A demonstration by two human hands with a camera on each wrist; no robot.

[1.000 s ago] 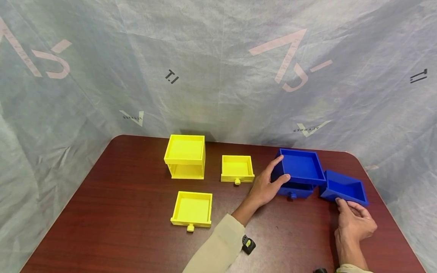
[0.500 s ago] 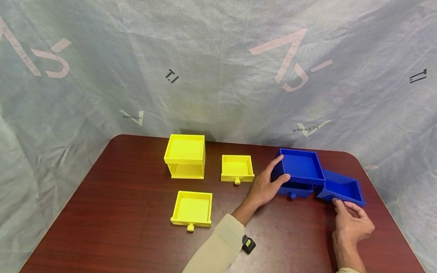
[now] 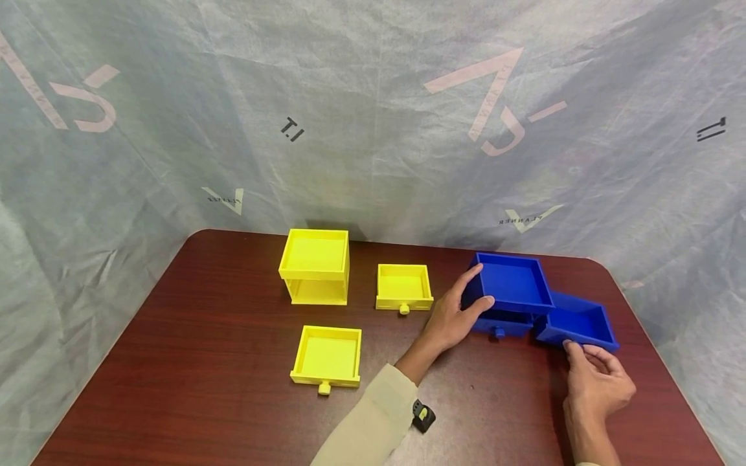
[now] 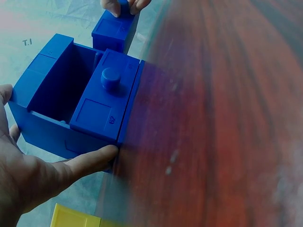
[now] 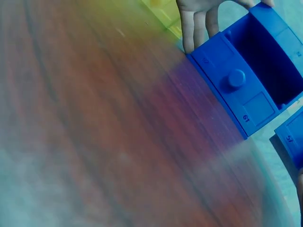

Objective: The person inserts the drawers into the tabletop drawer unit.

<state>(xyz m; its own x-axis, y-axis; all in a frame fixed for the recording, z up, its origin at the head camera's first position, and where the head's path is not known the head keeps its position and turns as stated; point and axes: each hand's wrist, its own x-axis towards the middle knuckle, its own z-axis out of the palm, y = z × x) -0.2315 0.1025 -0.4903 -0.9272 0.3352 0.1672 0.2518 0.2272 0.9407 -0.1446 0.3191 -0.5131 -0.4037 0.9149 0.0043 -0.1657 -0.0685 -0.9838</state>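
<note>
My left hand (image 3: 451, 320) grips the left side of a small blue drawer cabinet (image 3: 513, 281), its fingers spread along the wall. The cabinet's lower drawer (image 4: 97, 111) is in its slot, round knob to the front, and the upper slot above it is open and dark inside. Just right of the cabinet is a loose blue drawer (image 3: 581, 318), angled, its left end right at the cabinet's front corner. My right hand (image 3: 597, 382) pinches this drawer at the front between thumb and fingers, which hide its knob.
A yellow cabinet (image 3: 317, 252) with an open slot stands left at the back of the brown table (image 3: 204, 388). Two loose yellow drawers lie near it, one drawer (image 3: 404, 283) to its right and another drawer (image 3: 327, 353) in front. Grey sheeting (image 3: 361, 116) hangs behind the table.
My right hand has brought the loose blue drawer slightly left, closer to the cabinet's front corner. The left hand keeps its grip and the yellow pieces stay put.
</note>
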